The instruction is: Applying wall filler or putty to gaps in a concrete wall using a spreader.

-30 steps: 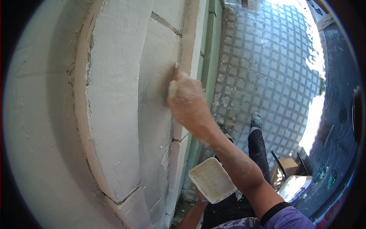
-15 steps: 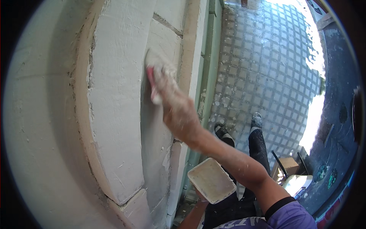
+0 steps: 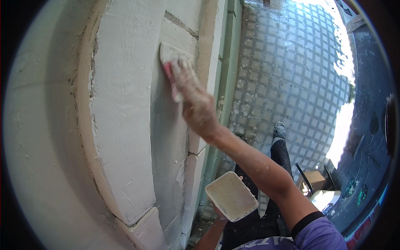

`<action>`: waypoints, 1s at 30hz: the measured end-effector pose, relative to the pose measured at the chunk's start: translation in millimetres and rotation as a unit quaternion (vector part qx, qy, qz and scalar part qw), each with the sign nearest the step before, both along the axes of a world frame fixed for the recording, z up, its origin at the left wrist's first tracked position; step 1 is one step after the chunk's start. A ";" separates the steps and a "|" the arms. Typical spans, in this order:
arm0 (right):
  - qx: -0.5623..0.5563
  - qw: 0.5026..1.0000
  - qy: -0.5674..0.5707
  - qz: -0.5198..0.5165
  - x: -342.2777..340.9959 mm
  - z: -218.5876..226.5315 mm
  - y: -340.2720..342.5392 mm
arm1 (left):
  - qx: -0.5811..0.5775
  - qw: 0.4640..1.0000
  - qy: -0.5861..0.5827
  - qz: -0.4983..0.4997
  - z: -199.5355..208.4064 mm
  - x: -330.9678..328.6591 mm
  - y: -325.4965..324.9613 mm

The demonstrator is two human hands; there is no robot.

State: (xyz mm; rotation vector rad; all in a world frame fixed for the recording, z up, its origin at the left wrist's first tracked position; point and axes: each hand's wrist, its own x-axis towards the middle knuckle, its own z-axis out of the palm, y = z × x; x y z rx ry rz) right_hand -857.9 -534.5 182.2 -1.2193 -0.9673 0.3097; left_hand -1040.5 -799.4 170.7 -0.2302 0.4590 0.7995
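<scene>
My right hand is closed round a wide putty knife with a red handle. The pale blade lies against a recessed strip of wall, which is coated in whitish filler. A shallow rectangular tub, smeared with cream-coloured paste, is held in front of my body by my left hand. Most of that hand is hidden beneath the tub; a fingertip shows at its far rim. My right fingers and forearm carry whitish smears.
Left of the strip stands a raised white panel with rough edges. A green ledge borders the tiled floor. My shod foot is on the tiles. At the lower right are a cardboard box and a dark blue surface.
My right hand and the putty knife have moved a little farther up the wall strip. The tub stays nearly where it was in my left hand.
</scene>
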 end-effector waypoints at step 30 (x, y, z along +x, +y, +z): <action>-0.311 0.941 -0.115 0.067 19.3 40.0 -31.3 | 0.071 0.936 0.324 -0.122 -14.2 -34.1 -26.2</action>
